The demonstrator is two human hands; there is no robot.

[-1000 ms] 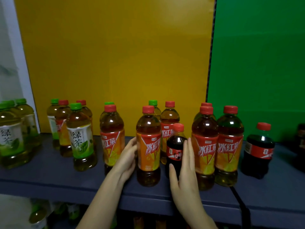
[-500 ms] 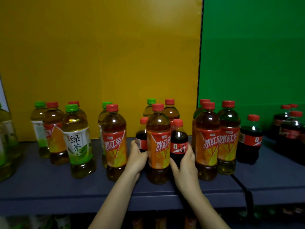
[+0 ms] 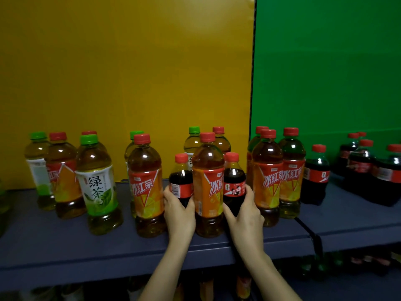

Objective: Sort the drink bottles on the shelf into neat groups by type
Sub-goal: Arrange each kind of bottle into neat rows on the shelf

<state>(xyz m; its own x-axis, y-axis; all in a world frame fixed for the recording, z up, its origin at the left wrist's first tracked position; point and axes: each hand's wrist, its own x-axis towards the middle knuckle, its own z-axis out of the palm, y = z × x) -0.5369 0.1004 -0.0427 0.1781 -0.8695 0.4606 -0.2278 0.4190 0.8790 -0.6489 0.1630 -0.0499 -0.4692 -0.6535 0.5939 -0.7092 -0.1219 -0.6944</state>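
Near the shelf's point(image 3: 65, 246) front edge, my left hand point(image 3: 179, 213) grips one cola point(image 3: 181, 181) and my right hand point(image 3: 245, 216) another cola point(image 3: 234, 185), forearms reaching up from below, either side of a standing iced tea point(image 3: 208, 183).

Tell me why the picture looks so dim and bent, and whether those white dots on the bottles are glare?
Head view: the light is dim, and below the shelf it is nearly black. The white dots on the iced tea bottle and the green tea bottle are highlights from a light above. The wide lens bows the shelf edge. The label text stays readable.
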